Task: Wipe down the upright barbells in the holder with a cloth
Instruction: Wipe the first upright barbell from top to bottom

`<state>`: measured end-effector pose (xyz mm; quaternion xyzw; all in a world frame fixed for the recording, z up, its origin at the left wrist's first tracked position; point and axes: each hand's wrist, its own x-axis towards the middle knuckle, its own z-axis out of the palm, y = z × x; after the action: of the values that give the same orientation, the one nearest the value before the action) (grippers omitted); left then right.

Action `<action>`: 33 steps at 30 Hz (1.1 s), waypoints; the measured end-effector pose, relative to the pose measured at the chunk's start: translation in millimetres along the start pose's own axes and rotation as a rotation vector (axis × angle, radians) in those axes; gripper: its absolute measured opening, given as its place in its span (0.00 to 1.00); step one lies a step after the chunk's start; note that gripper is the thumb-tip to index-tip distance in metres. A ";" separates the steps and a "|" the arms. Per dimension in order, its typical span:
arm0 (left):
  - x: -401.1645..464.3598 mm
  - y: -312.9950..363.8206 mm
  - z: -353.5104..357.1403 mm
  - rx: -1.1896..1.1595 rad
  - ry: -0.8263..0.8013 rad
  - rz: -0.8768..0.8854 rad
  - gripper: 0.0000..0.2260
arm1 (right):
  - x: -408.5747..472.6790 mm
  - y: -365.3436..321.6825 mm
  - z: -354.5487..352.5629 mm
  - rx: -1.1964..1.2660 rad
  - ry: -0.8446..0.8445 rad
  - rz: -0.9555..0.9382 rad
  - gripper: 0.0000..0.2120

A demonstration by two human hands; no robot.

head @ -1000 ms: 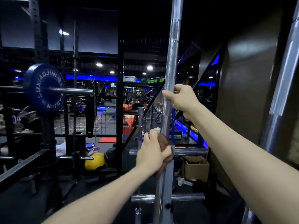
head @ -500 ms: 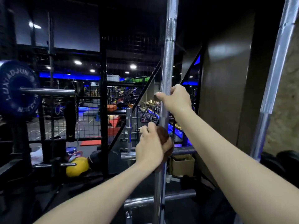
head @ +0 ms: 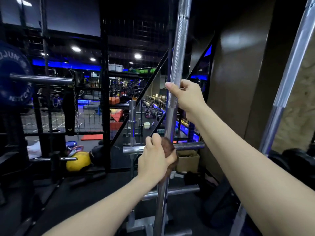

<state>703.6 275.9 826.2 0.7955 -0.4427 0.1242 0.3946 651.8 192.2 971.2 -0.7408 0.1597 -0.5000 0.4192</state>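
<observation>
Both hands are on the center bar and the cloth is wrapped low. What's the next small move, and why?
Probably slide the left hand with the brown cloth up the upright barbell toward the right hand. The cloth sits wrapped around the smooth section, the right hand grips the knurled part above to steady it, and the stretch of bar between them looks the nearest part to wipe.

upright steel barbell [head: 177, 65]: showing silver, crosshatch knurling
crumpled cloth [head: 168, 149]: showing brown
round ball [head: 77, 163]: glowing yellow, left of barbell

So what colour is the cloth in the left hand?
Brown; the cloth shows in the head view, wrapped round the barbell.
</observation>
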 end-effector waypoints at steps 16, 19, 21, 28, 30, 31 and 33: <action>-16.7 -26.2 21.5 0.031 -0.127 -0.054 0.21 | -36.6 52.8 -2.4 0.186 -0.099 0.034 0.04; -11.8 -24.0 13.7 0.034 -0.079 0.017 0.20 | -38.3 53.7 -0.2 0.180 -0.093 0.049 0.04; 0.5 -15.5 -1.2 -0.014 -0.007 0.070 0.19 | -39.6 57.6 2.3 0.169 -0.112 0.036 0.08; 4.8 -13.3 -0.5 -0.034 -0.014 0.047 0.19 | -43.5 75.8 7.2 0.195 -0.139 0.010 0.18; -7.4 -25.7 17.6 -0.011 -0.093 0.010 0.19 | -42.9 75.3 5.6 0.190 -0.139 0.019 0.17; -12.2 -30.3 24.1 -0.009 -0.121 -0.004 0.20 | -42.3 75.1 4.9 0.172 -0.133 0.024 0.17; -16.7 -36.4 29.0 -0.007 -0.149 -0.019 0.19 | -42.6 72.4 3.6 0.131 -0.128 0.020 0.16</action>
<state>718.7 275.4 779.1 0.8055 -0.4636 0.0593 0.3644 649.0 178.5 888.3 -0.7406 0.1069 -0.4568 0.4810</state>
